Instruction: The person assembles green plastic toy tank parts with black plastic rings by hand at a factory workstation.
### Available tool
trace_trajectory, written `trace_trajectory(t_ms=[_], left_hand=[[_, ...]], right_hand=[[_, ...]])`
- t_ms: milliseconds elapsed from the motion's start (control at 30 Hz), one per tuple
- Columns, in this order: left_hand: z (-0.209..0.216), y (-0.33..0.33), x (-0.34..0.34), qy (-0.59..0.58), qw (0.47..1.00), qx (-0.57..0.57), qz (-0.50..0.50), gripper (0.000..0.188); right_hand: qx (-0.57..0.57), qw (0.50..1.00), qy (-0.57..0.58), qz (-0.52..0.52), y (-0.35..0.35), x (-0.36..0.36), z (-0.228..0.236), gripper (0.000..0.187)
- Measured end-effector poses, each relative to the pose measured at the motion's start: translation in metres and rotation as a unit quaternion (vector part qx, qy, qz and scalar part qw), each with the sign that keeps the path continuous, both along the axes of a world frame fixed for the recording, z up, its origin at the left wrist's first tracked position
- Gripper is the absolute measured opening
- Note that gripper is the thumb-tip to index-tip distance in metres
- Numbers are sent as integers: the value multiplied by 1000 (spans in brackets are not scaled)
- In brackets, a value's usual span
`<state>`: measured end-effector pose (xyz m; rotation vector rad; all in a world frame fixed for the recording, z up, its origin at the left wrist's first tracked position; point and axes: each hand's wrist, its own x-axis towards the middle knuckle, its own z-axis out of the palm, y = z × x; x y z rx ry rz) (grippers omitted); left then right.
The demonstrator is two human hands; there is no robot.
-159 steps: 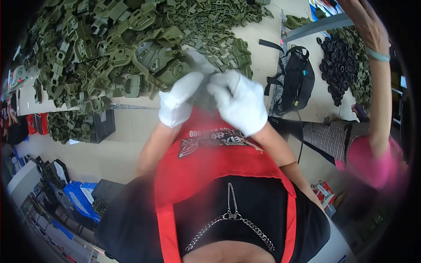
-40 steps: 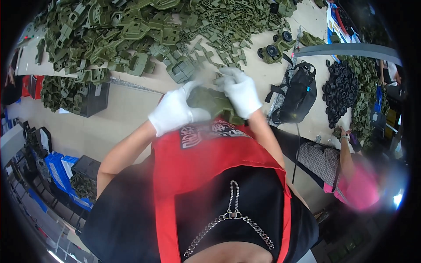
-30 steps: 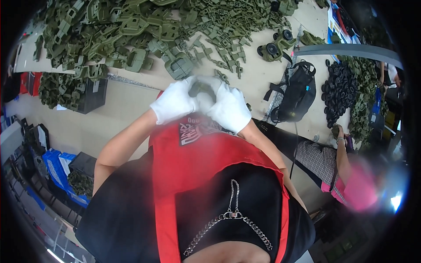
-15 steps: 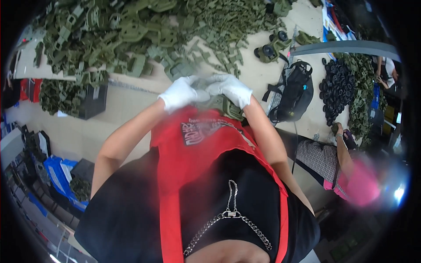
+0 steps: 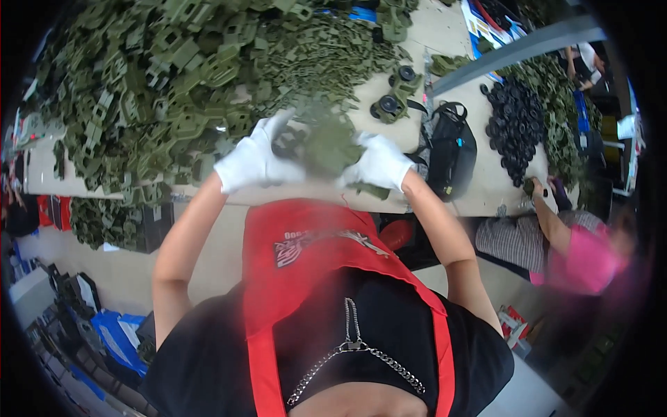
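Observation:
Both my hands wear white gloves and are raised over the front edge of the table. Between them is an olive-green plastic part (image 5: pixel 332 147), smeared by motion, so its exact shape cannot be made out. My right hand (image 5: pixel 379 163) grips its right side, with the fingertips partly hidden behind it. At the left side, my left hand (image 5: pixel 256 161) has its thumb and fingers curved around the part's edge. Another green plastic piece (image 5: pixel 372 190) lies by the table edge below my right hand.
A large heap of green plastic parts (image 5: pixel 153 90) covers the table's left and middle. Wheeled green pieces (image 5: pixel 389 104), a black backpack (image 5: pixel 451 149) and a pile of black wheels (image 5: pixel 514 128) are rightward. A grey bar (image 5: pixel 517 52) crosses there. A co-worker in pink (image 5: pixel 577 257) handles something.
My hands have moved apart, with the green part now showing between them. They are farther from my apron, over the table edge. The view has shifted.

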<state>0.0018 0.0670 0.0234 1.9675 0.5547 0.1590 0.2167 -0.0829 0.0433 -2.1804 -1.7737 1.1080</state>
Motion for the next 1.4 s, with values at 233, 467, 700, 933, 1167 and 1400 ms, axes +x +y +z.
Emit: trace_trajectory(t_ms=[233,467,700,933,1167,1400], left_hand=[[-26,-33,13,-19,947,-315,63,80],[-79,0,138,-155,926,-210,272,79],[-70,-56,251,172,981,89,-17,99],[-50,5,234,-72,988,44,128,65],[43,208,285,-269,926,135,228,46],[44,343,292,-204,831,220,469,49]], right_hand=[[-77,976,176,-100,-3,-26,-21,58],[219,745,457,-434,99,180,-59,22],[420,275,458,-734,130,392,-81,49],[309,746,-166,-566,95,247,-102,65],[222,753,-289,-547,133,292,-191,68],[357,806,-155,-446,191,239,-111,49]])
